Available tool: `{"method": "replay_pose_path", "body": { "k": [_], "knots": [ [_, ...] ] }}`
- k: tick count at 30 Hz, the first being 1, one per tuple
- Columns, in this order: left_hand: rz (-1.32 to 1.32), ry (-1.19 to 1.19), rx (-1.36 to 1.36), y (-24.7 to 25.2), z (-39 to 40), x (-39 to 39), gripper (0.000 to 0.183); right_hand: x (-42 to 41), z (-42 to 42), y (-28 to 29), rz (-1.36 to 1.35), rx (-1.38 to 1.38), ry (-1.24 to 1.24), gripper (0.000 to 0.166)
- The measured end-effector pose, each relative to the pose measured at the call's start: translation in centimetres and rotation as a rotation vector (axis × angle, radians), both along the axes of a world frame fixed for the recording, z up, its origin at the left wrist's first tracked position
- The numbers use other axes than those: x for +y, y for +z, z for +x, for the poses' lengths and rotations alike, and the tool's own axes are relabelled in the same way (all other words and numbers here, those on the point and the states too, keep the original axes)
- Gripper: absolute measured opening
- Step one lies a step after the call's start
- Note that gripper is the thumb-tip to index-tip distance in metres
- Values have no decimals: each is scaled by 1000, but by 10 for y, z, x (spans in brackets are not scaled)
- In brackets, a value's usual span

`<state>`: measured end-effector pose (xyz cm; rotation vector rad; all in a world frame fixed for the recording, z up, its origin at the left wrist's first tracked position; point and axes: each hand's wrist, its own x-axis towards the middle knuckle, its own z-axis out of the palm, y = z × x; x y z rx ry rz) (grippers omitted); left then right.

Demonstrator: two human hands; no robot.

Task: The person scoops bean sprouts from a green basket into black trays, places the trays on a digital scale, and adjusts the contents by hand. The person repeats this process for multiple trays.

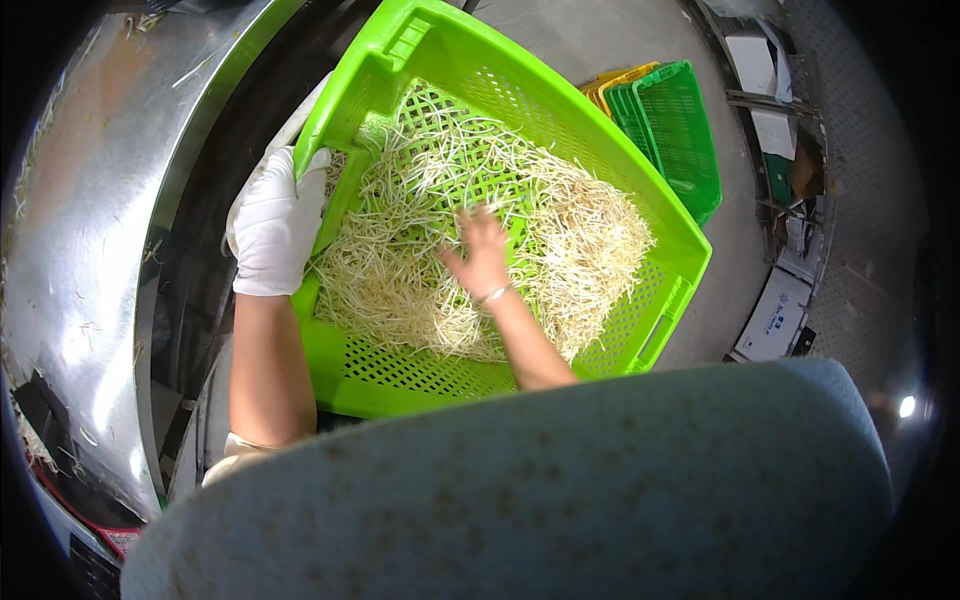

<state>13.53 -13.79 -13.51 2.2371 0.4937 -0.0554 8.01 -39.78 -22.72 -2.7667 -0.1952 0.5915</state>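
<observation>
A bright green perforated plastic crate [510,52] fills the middle of the view, tilted, with pale bean sprouts [592,225] spread over its floor and heaped towards the right and lower left. My left hand [274,225], in a white glove, grips the crate's left rim. Bare, with a band at the wrist, my right hand [482,259] is inside the crate among the sprouts, fingers spread and slightly blurred. Whether any strands lie under its palm is hidden.
A shiny metal surface [97,247] with stray sprouts runs along the left. Behind the crate, nested green crates [675,135] and a yellow crate [622,79] stand on the grey floor. Shelving with boxes, including a white printed box [776,315], is at the right.
</observation>
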Motion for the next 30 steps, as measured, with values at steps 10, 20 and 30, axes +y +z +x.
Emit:
{"method": "replay_pose_path", "body": {
  "k": [10,20,30],
  "knots": [
    [-112,18,12,14,-2,-2,19,4,75,37,91,-22,-53,61],
    [-317,73,88,22,2,-13,13,72,-26,57,396,144,538,52],
    [-240,114,169,14,2,-8,24,-141,-74,28,-415,-73,104,75]
  ]
}}
